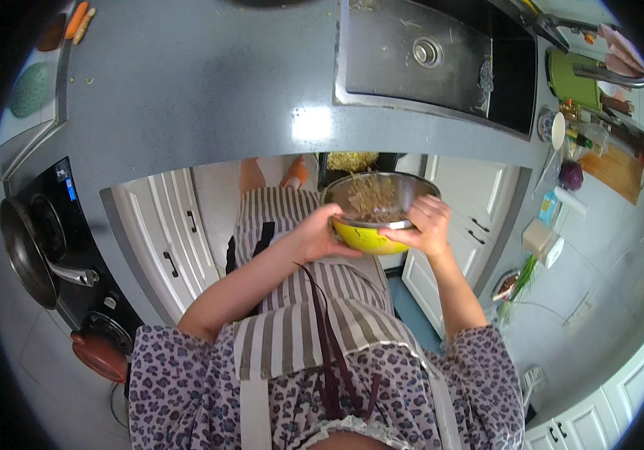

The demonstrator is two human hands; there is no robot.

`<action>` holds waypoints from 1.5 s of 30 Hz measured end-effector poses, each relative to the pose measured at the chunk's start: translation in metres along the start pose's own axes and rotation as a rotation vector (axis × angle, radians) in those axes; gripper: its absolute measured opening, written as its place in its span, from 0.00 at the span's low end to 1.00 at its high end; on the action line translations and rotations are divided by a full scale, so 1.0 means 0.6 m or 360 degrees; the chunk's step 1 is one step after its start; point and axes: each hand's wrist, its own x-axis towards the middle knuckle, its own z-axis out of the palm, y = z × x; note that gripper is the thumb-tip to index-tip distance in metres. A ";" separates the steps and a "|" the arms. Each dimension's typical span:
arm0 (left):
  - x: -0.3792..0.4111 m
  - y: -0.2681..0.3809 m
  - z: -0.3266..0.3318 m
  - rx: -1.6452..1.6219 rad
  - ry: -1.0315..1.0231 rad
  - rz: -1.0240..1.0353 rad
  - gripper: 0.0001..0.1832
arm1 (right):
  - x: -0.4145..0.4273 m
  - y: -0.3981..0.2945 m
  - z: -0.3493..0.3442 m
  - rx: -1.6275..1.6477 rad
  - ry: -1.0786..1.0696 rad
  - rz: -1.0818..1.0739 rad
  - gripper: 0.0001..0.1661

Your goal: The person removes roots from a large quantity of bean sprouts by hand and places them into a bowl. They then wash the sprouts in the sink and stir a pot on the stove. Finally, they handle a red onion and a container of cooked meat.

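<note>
A metal mixing bowl with a yellow outside [364,239] is held at waist height in front of the striped apron. Its steel inside carries brownish, shredded food scraps [375,197]. My left hand [322,233] supports the near left side, thumb up by the rim and fingers underneath. On the right, my right hand [426,225] grips the rim, with fingers over the edge and thumb against the yellow wall. Lower down, just beyond the bowl, a dark bin [322,174] contains yellow-green scraps [353,161]. The bowl's far rim partly hides it.
Ahead runs a grey countertop [198,84] with a sink [389,73]. Left are a frying pan [27,253] on a black hob and a red-brown pot [100,354]. Right stand a cup [551,129], cutting board [614,171] and purple vegetable [571,175]. White cabinet doors [159,236] flank me.
</note>
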 end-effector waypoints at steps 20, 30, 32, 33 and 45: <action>-0.031 0.038 0.059 0.0068 0.0432 -0.0141 0.30 | 0.028 0.018 0.023 -0.0002 0.0049 0.0124 0.34; -0.050 -0.015 0.084 -0.0178 0.0264 -0.0232 0.31 | -0.032 -0.081 -0.051 -0.0024 0.0132 0.0016 0.28; -0.057 -0.039 0.091 -0.0064 0.0290 -0.0241 0.31 | -0.066 -0.093 -0.081 0.0057 -0.0026 0.0047 0.23; -0.062 -0.045 0.100 0.0059 0.0309 -0.0200 0.30 | -0.074 -0.095 -0.090 0.0226 -0.0075 0.0083 0.20; -0.088 -0.081 0.193 0.1179 0.0899 0.0394 0.31 | 0.062 0.004 -0.022 -0.0247 -0.0282 -0.1010 0.23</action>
